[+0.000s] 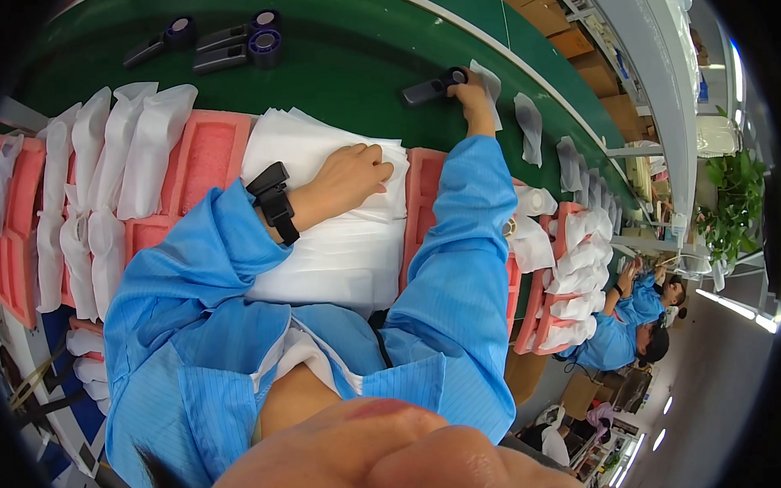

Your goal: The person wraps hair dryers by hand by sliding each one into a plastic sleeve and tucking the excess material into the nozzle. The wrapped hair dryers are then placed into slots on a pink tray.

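Note:
My right hand (471, 93) reaches out over the green surface. Its fingers close around the round head of a dark grey handheld device (423, 91), whose straight handle points left. Right beside that hand is a white translucent sleeve (488, 79); whether the fingers touch it I cannot tell. My left hand (347, 178) rests on a stack of thin white sheets or bags (322, 264) in front of me. Its fingers are loosely bent and slightly apart, with the tips on the stack. A black wrist device (275, 205) is strapped to my left wrist.
Several similar dark devices (222, 58) lie at the far left on the green worktop (332, 57). Pink trays (208, 156) with white wrapped items (155, 153) flank the stack. Further wrapped items (528, 127) line the right side. Two co-workers in blue (613, 339) sit beyond.

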Demonstrator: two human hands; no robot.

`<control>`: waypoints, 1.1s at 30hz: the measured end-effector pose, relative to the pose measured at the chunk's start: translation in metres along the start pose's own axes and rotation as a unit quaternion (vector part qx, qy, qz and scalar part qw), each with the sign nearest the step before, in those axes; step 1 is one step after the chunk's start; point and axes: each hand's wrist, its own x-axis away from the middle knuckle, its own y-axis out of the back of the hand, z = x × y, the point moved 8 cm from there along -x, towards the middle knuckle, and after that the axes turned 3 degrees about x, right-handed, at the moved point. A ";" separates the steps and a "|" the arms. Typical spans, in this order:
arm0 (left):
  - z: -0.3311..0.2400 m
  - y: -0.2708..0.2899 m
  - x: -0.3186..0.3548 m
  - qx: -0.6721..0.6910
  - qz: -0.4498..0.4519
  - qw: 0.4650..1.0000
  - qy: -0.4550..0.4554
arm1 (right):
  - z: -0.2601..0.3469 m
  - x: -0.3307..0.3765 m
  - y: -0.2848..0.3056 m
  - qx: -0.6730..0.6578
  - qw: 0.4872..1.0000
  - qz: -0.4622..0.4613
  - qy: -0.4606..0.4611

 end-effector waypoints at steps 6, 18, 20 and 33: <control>0.007 0.013 -0.004 0.115 0.020 0.991 0.058 | 0.039 0.021 -0.008 -0.063 0.990 0.129 -0.002; 0.012 0.124 -0.006 0.391 -0.211 0.886 0.132 | 0.228 0.175 0.125 -0.304 0.910 -0.122 0.256; 0.007 0.125 -0.003 0.360 -0.223 0.895 0.138 | 0.229 0.187 0.131 -0.310 0.895 -0.156 0.279; 0.028 0.125 0.004 0.541 -0.182 0.792 0.218 | 0.225 0.193 0.137 -0.351 0.893 -0.027 0.281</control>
